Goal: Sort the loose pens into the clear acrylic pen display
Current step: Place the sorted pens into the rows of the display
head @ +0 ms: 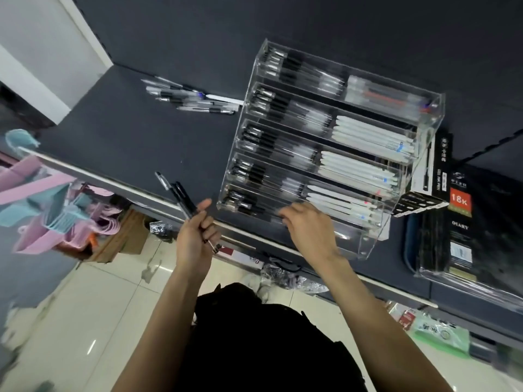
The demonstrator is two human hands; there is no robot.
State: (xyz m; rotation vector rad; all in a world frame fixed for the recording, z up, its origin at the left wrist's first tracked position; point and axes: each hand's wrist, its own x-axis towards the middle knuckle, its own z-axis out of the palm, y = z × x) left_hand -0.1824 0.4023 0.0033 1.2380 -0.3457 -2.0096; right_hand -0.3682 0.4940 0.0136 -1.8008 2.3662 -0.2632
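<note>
A small bundle of black-capped pens point(181, 198) is being gripped in the left hand point(198, 236), its fingers point(208, 223) curled round the barrels, with the pens sticking up and away over the front edge of the dark worktop point(127, 131). The right hand point(307, 224) is being held at the lowest tier of the clear acrylic pen display point(325, 148), its fingers bent downward at the left compartment there; whether a pen is being pinched by them cannot be told, because of blur.

The display is standing on the worktop as a stepped rack of five tiers. In each tier, black-gripped clear pens are lying in the left compartment and white-barrelled pens in the right one, except at the top tier, where frosted pens with red cores are showing. A loose heap of pens point(192, 96) is lying on the worktop just left of the display's upper tiers, apart from both hands.

Right of the display, a black box point(460, 202) is being shown with "18K" on an orange patch and "DIARY" beneath it. Beside it, a black-and-white pen carton point(433, 165) is carrying small print too blurred to be read.
</note>
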